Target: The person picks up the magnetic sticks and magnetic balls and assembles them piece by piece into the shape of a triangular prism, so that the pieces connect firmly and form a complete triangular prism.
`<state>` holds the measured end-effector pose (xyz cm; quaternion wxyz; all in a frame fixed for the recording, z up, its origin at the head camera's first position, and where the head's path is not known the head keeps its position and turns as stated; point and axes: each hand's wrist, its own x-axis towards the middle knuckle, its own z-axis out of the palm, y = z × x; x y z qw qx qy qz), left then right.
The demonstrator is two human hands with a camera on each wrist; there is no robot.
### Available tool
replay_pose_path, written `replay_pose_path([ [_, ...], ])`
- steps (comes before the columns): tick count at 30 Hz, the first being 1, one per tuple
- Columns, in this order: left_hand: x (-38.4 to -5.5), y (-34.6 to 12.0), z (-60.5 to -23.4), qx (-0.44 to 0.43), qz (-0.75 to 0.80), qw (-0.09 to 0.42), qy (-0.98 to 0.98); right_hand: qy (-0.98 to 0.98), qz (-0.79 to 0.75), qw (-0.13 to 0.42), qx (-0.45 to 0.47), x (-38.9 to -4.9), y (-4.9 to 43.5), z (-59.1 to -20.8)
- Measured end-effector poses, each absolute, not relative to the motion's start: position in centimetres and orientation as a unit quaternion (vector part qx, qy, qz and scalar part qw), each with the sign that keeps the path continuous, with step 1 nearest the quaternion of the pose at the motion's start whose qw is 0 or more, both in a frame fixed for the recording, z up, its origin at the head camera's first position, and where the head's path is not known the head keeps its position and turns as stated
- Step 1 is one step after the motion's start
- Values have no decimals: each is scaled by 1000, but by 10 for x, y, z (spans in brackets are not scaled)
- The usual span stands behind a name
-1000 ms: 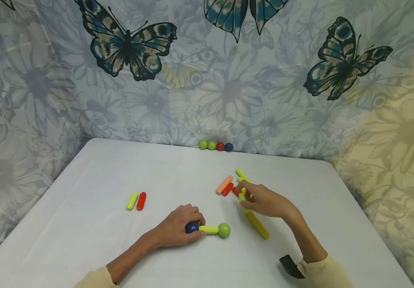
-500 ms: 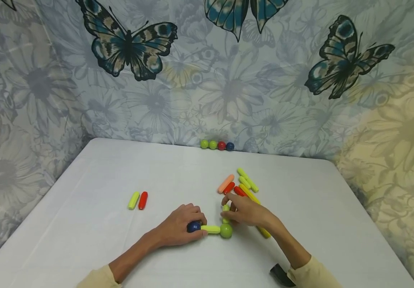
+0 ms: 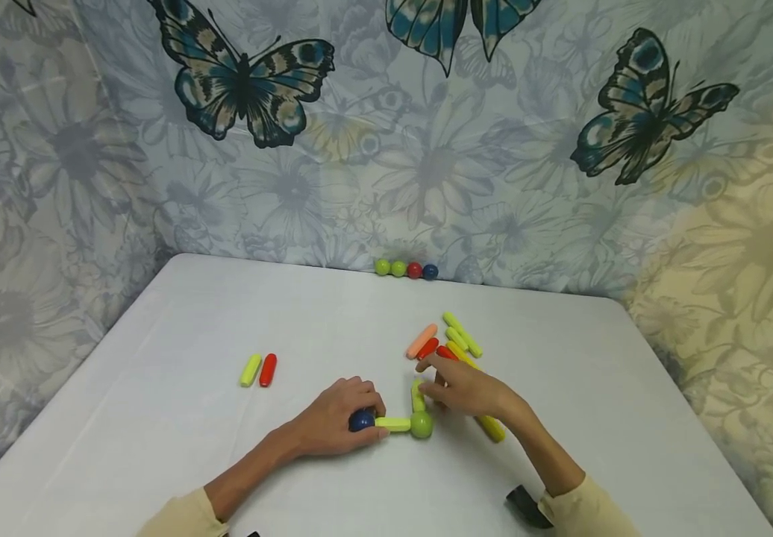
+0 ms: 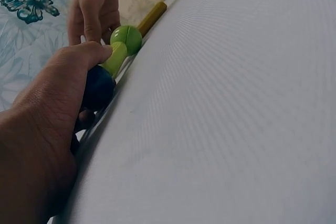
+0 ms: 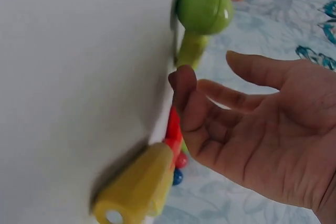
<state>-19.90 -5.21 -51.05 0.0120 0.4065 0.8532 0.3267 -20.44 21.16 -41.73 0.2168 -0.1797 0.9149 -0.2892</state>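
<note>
My left hand (image 3: 329, 418) grips a dark blue ball (image 3: 361, 420) low on the table. From that ball a short lime stick (image 3: 395, 424) runs right to a green ball (image 3: 421, 424). A second lime stick (image 3: 417, 395) points away from the green ball, meeting it at its near end. Beside this stick is my right hand (image 3: 470, 388); in the right wrist view its thumb stands apart from the loosely bent fingers, with nothing pinched between them. The left fingertips behind the blue ball are partly hidden.
Beyond my right hand lie an orange stick (image 3: 421, 341), red sticks (image 3: 429, 348), lime sticks (image 3: 462, 333) and a long yellow stick (image 3: 492, 429). Leftward sit a lime stick (image 3: 250, 370) and a red stick (image 3: 268, 370). Several balls (image 3: 398, 268) line the white table's back edge.
My right hand has brought a lime stick from the pile at right to the green ball, and its fingers have now loosened from it. My left hand has kept its grip on the blue ball.
</note>
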Motion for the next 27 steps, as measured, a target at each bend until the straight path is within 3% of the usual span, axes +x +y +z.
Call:
replay_pose_path([
  [6, -198, -49, -510, 409, 326, 13, 852, 926, -288, 179, -165, -225, 227, -392],
  [12, -198, -52, -510, 404, 329, 15, 853, 955, -228, 92, -165, -303, 242, -369],
  [18, -195, -50, -516, 410, 346, 19, 844, 961, -193, 57, -188, -374, 248, -401],
  [27, -199, -52, -515, 424, 353, 2, 834, 979, -105, 50, -168, -395, 242, -431],
])
